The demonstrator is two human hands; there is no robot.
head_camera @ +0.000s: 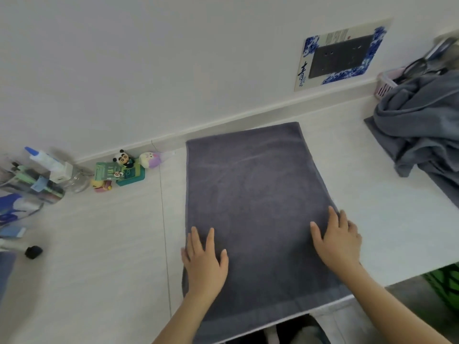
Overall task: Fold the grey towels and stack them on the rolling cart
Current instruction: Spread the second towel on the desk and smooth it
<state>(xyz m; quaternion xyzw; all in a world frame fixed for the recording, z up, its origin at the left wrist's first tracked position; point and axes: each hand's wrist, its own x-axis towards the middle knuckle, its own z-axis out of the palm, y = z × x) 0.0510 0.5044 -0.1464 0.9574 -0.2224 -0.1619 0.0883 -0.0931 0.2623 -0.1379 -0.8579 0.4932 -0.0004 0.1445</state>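
Observation:
A grey towel [250, 194] lies spread flat on the white table [99, 244], its near edge at the table's front. My left hand [205, 264] presses flat on the towel's near left part, fingers straight. My right hand [337, 240] lies flat on its near right edge, fingers spread. A heap of crumpled grey towels [422, 130] sits at the far right of the table. No rolling cart shows in the view.
Small toy figures [121, 170] stand by the wall at the left, next to a clear bottle [74, 177] and a pen holder [29, 182]. A black cap [33, 252] lies near the left edge. A pink basket [387, 80] stands behind the towel heap.

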